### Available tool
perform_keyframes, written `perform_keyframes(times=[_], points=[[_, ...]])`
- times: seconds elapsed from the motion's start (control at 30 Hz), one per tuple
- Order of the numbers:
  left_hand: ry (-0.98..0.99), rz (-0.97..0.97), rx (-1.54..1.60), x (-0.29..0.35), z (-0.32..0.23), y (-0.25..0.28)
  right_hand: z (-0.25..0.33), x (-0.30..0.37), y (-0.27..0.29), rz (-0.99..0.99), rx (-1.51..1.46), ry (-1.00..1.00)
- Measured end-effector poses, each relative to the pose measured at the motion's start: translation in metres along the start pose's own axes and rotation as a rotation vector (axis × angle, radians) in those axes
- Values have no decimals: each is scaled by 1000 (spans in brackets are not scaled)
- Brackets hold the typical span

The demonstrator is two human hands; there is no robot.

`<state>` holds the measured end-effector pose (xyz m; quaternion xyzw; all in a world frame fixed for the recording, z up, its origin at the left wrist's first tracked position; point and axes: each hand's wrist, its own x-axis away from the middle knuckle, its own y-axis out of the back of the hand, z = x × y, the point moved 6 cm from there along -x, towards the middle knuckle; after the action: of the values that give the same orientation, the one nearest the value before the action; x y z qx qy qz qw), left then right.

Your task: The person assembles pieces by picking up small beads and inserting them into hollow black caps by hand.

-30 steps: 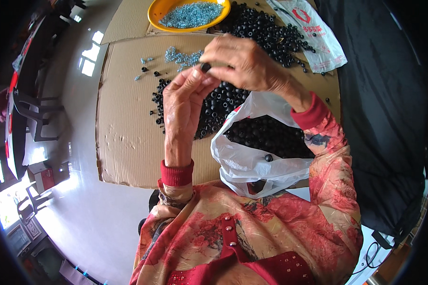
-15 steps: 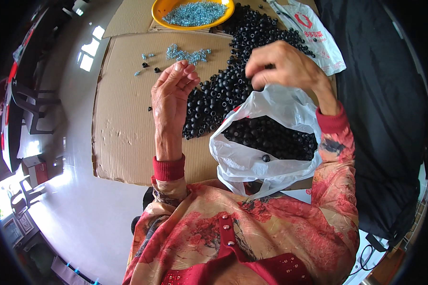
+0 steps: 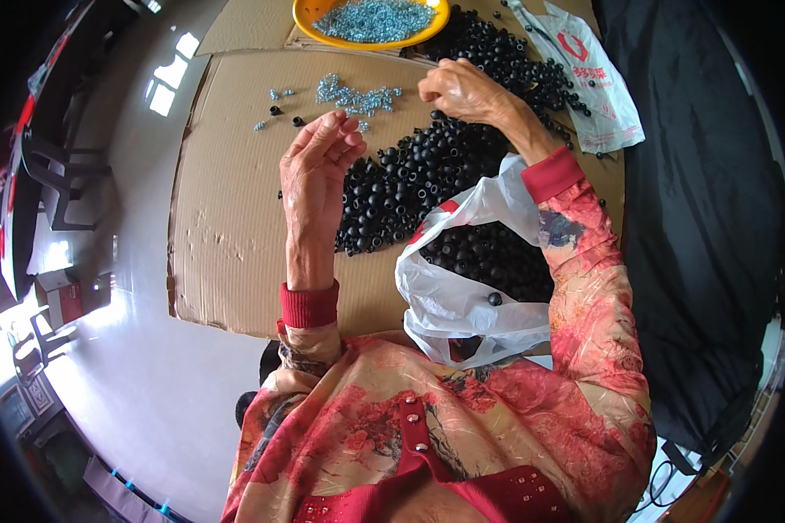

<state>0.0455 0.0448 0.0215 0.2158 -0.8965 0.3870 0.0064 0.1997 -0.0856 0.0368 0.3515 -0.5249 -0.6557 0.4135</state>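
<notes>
My left hand [image 3: 320, 155] hovers over the cardboard, thumb and fingertips pressed together; whatever sits between them is too small to make out. Palm down, my right hand [image 3: 464, 91] is over the far edge of a pile of black round beads [image 3: 410, 187], its fingers curled in and their tips hidden. Just left of it, a small heap of clear blue beads [image 3: 355, 98] is spread on the cardboard. A white plastic bag [image 3: 440, 301] lies open below my right forearm, with more black beads [image 3: 475, 261] inside.
An orange-yellow bowl [image 3: 305, 26] full of blue beads stands at the far edge of the cardboard sheet [image 3: 227, 174]. A flat white plastic bag [image 3: 606, 113] lies far right, beside black cloth [image 3: 698, 218]. Two black pieces [image 3: 297, 122] and a few blue beads lie loose at left.
My right hand has moved left and farther away, from above the open bag to beside the blue heap. My left hand has stayed in its pinch. The view has shifted slightly.
</notes>
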Motion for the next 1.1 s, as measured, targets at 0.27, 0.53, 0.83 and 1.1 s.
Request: perform_keyframes(times=[0.27, 0.53, 0.83, 1.1], points=[[66, 31, -48, 0, 15, -5, 5, 8, -23, 38, 118, 97], [104, -6, -82, 3, 28, -10, 14, 6, 2, -4, -469, -69], [184, 247, 291, 8, 32, -32, 76, 14, 61, -280, -900, 113], [118, 277, 295, 12, 23, -36, 103, 16, 79, -426, -429, 293]])
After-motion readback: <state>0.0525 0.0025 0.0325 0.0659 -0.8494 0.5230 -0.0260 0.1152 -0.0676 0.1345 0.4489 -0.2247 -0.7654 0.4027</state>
